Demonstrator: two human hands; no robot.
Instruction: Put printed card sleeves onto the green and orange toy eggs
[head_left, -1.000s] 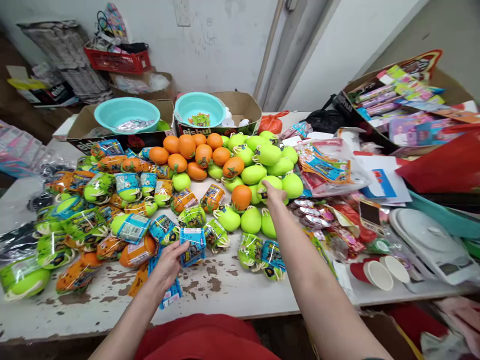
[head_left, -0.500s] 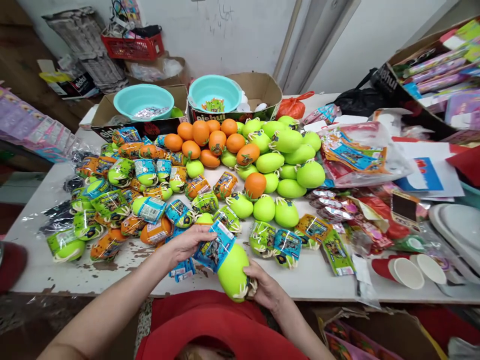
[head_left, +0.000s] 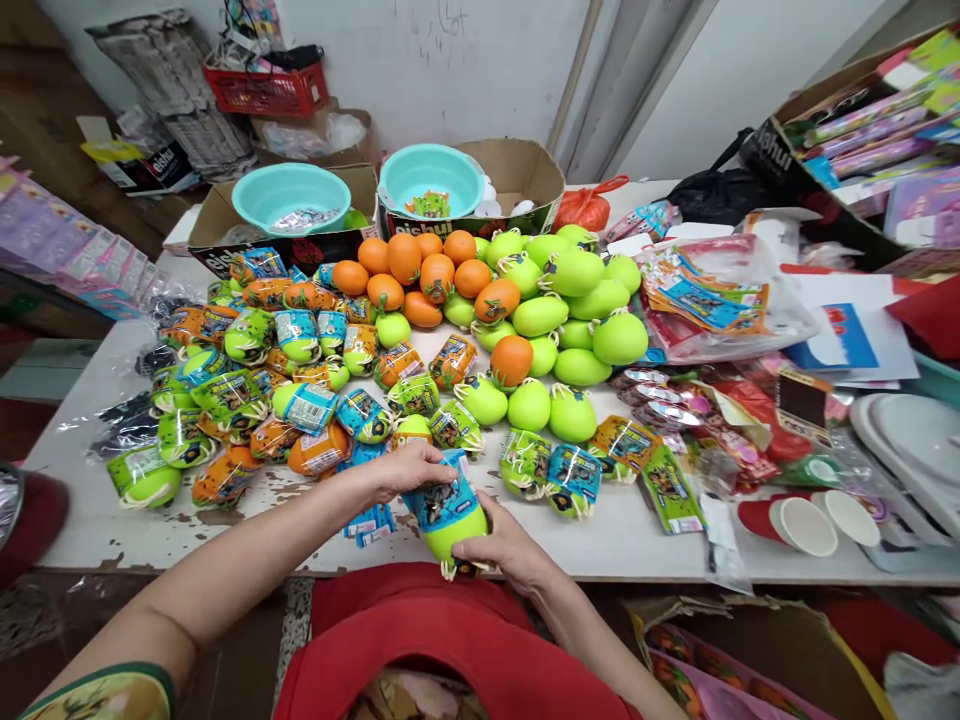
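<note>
Both my hands meet at the near table edge over a green egg-shaped toy (head_left: 457,533). A blue printed sleeve (head_left: 442,500) is pulled over most of the egg. My left hand (head_left: 405,468) pinches the top of that sleeve. My right hand (head_left: 501,545) grips the egg's lower end from the right. Several spare blue sleeves (head_left: 369,522) lie on the table just left of the egg. Beyond them spread bare green eggs (head_left: 571,415), bare orange eggs (head_left: 405,255) and sleeved eggs (head_left: 300,405).
Two teal basins (head_left: 289,195) sit in cardboard boxes (head_left: 517,175) at the table's far side. Printed packets in a clear bag (head_left: 712,300), paper cups (head_left: 806,525) and a white scale (head_left: 919,440) crowd the right. A red basket (head_left: 266,90) stands behind.
My right hand reached to the green pile, brought an egg back to the near edge, and my left hand has drawn the blue sleeve down over most of it.
</note>
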